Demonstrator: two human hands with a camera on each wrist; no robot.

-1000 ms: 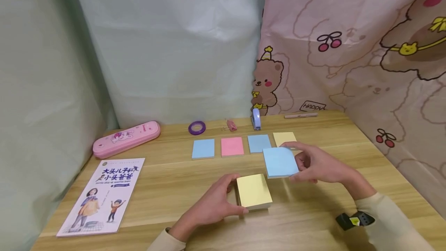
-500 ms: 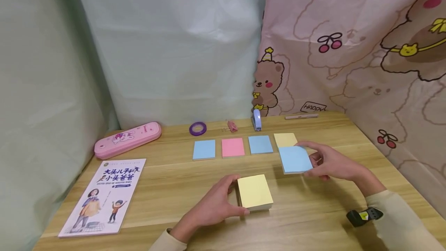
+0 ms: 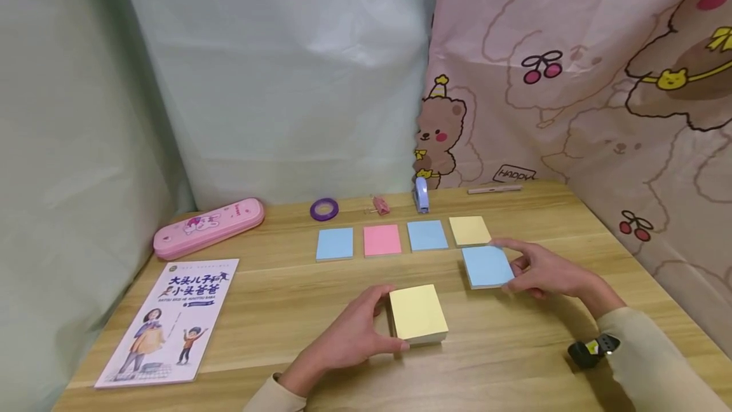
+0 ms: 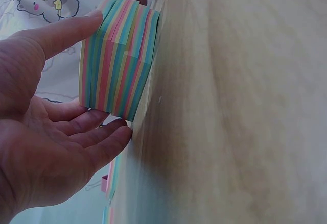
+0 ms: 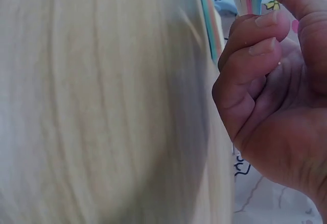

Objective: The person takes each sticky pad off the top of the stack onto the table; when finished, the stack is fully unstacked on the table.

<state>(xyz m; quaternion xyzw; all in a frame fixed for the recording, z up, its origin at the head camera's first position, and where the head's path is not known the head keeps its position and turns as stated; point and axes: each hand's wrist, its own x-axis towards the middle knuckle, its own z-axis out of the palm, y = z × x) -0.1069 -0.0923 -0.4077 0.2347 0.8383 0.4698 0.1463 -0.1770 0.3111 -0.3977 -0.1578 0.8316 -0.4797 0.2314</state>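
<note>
- Blue note is lying on desk, just below yellow note at row's end; right hand fingers are pinching its right edge, so it's risking skewing out of line.
- Left hand is gripping note pad w/ curled fingers; the pad could be sliding if grip is loosening.

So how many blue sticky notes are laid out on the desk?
3: two in the back row, first and third from the left, and one below the yellow note, held by the right hand.
</note>
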